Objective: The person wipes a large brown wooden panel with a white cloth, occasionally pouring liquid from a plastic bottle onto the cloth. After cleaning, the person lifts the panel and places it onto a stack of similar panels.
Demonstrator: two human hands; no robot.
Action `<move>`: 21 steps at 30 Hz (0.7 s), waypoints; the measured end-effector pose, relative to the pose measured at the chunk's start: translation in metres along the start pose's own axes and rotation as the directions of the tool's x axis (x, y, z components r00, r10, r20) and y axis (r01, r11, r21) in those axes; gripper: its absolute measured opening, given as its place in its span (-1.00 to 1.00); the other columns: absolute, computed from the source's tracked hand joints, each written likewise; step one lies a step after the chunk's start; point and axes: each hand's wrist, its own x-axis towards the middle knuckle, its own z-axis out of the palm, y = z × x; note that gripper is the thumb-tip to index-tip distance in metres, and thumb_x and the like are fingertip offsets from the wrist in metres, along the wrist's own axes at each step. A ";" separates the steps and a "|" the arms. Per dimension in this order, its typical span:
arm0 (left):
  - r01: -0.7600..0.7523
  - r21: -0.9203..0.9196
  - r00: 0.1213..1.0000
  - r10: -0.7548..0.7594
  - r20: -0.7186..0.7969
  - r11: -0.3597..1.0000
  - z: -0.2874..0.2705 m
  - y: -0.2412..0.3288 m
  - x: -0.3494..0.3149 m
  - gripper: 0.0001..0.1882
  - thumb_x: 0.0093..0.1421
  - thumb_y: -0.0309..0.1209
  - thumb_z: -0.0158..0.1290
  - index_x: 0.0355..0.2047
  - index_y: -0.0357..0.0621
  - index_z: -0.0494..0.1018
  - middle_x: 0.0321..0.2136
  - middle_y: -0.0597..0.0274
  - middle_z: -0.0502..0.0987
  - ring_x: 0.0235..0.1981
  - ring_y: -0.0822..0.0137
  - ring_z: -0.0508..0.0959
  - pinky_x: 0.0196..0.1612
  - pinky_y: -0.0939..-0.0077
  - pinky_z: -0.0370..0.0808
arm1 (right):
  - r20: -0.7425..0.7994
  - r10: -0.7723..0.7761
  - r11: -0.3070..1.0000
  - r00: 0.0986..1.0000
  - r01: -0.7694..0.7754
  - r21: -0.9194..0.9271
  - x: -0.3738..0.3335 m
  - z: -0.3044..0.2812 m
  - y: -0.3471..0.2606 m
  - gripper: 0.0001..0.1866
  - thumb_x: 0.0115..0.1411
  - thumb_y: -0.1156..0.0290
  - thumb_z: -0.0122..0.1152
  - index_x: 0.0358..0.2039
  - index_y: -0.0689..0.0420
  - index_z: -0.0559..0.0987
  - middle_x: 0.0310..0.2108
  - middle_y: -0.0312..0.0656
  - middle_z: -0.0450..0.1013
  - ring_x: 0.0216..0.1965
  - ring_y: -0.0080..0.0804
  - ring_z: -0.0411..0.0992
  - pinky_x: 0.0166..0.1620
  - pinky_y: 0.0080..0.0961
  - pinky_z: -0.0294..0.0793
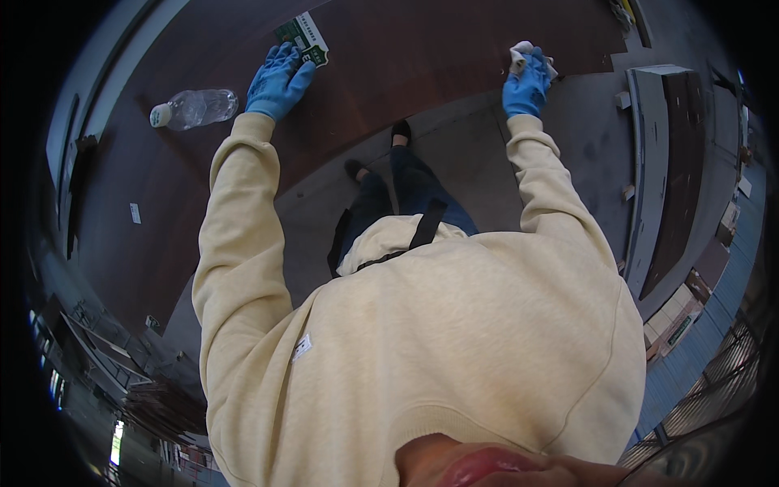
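Observation:
My left hand, in a blue glove, lies open on the dark brown panel with its thumb spread. Beside its fingertips is a green and white printed label; whether the fingers touch it I cannot tell. To the left of that hand, a clear plastic bottle with a white cap rests on its side on the panel. My right hand, also gloved in blue, is closed around a crumpled white cloth at the panel's near right edge.
A small white sticker sits on the panel at the left. Stacked boards stand at the right, with boxes beyond them. Grey floor lies below the panel's near edge, around my feet.

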 end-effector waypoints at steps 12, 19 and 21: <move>-0.037 -0.227 0.999 0.029 -0.040 0.973 0.016 -0.021 -0.001 -0.37 0.45 0.03 -0.06 0.33 -0.15 0.42 0.43 -0.05 0.27 0.51 -0.09 0.12 0.53 0.13 0.06 | 0.187 -0.441 0.815 0.878 0.304 0.493 -0.019 0.000 -0.251 -0.50 0.21 0.42 0.17 0.20 0.02 0.53 0.26 -0.19 0.45 0.32 -0.20 0.39 0.45 -0.06 0.21; -0.085 -0.129 0.980 0.060 -0.188 0.988 0.028 -0.012 -0.004 -0.35 0.41 0.02 0.01 0.31 -0.20 0.44 0.40 -0.09 0.32 0.48 -0.13 0.18 0.52 0.11 0.08 | 0.025 0.148 0.986 0.989 -0.149 0.070 -0.016 -0.009 -0.006 -0.74 0.19 0.55 0.23 -0.09 0.11 0.56 -0.12 -0.04 0.50 -0.02 -0.03 0.49 0.11 -0.18 0.47; -0.069 -0.109 0.977 0.045 -0.210 0.992 0.024 -0.012 -0.006 -0.35 0.41 0.01 0.02 0.30 -0.21 0.45 0.39 -0.10 0.34 0.48 -0.13 0.20 0.52 0.11 0.09 | 0.120 0.127 0.940 0.985 -0.158 0.302 -0.007 -0.028 -0.058 -0.68 0.19 0.50 0.23 -0.01 0.14 0.55 -0.01 0.02 0.48 0.03 0.04 0.46 0.18 -0.12 0.43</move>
